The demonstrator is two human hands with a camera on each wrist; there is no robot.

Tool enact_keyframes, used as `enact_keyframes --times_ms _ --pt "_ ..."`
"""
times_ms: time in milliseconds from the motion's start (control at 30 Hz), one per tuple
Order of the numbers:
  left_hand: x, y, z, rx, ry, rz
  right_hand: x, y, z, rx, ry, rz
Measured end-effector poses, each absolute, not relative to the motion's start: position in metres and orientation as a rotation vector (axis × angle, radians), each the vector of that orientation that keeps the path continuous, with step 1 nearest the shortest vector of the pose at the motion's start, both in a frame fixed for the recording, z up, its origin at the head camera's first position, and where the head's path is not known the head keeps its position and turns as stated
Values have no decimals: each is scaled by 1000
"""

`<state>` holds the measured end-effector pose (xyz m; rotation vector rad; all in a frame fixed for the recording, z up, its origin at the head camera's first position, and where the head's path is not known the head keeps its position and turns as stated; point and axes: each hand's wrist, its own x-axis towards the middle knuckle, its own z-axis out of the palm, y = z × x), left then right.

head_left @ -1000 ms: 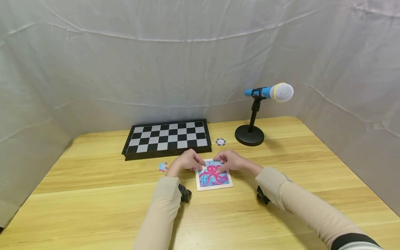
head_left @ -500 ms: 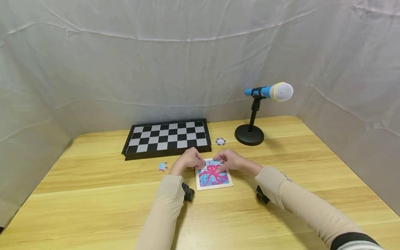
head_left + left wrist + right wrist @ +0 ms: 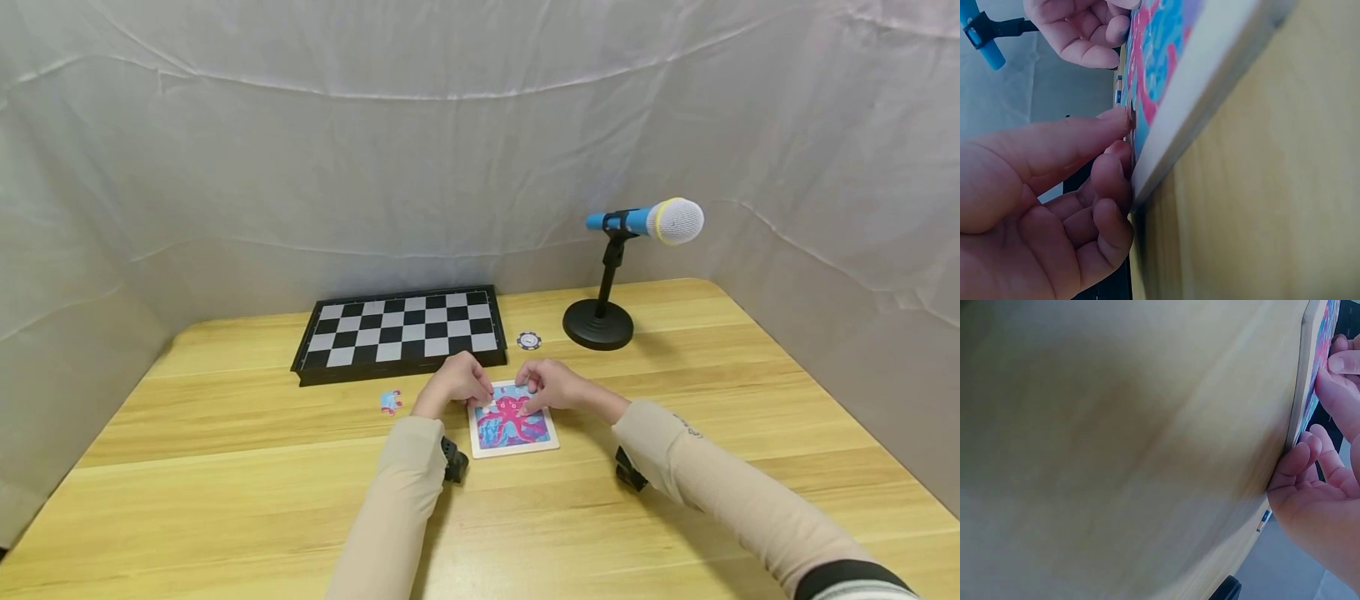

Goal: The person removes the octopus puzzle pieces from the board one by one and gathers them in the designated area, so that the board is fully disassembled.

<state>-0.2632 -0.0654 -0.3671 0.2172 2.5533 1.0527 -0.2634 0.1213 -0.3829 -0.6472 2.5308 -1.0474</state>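
Observation:
A small framed jigsaw puzzle [image 3: 514, 437] with a pink octopus on blue and purple lies flat on the table. At its upper left corner my left hand [image 3: 459, 382] pinches a small puzzle piece between thumb and fingertips; the fingers hide most of the piece. My right hand [image 3: 558, 386] holds the puzzle at its upper right, thumb on the picture and curled fingers along the edge. Both hands meet the puzzle in the left wrist view, its pale frame [image 3: 1194, 94] tilted across. Left of the left hand lies a loose blue and pink puzzle piece [image 3: 391, 402].
A black-and-white checkered board [image 3: 405, 331] stands behind the left hand. Behind the puzzle lies a poker chip [image 3: 528, 340]. A blue microphone [image 3: 645, 222] on a black stand [image 3: 598, 325] occupies the back right. Pale cloth [image 3: 375, 167] hangs around the wooden table [image 3: 262, 500].
My left hand and forearm have shifted slightly to the right, and the fingers cover more of the piece at the corner. The right hand stays nearly still on the puzzle.

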Motion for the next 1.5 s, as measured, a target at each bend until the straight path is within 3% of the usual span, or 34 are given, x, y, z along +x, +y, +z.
enact_keyframes --times_ms 1500 --pt "-258 -68 -365 231 2561 1137 -261 122 -382 -780 2494 -1062"
